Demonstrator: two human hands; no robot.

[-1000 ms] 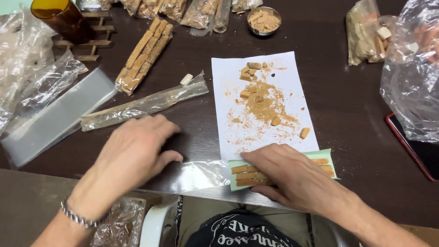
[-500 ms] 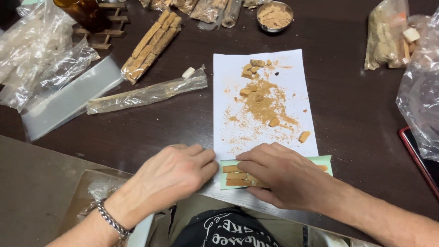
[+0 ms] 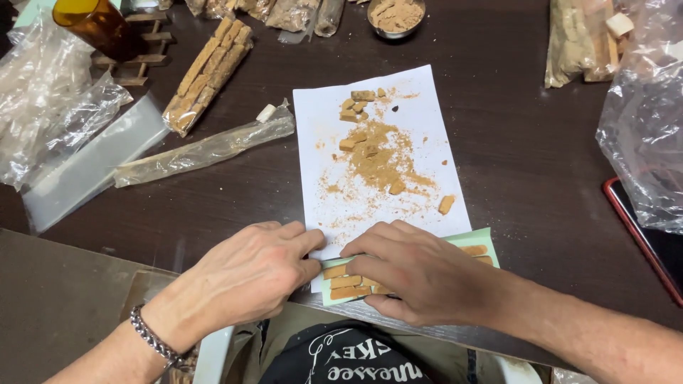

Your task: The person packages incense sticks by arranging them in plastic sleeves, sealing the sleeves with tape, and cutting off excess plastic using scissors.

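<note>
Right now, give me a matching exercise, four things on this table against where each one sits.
Things:
1. brown bottle
2. metal bowl
3. green card
4. white paper

Places:
A. top edge, middle
B. under the right hand
C. table centre, strewn with crumbs
D. far left corner

Pairs: 1-D, 2-A, 3-B, 4-C

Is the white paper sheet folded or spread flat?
Spread flat: the white paper sheet lies open on the dark table, crumbs and brown pieces scattered on it. Its near edge is hidden under both hands.
</note>
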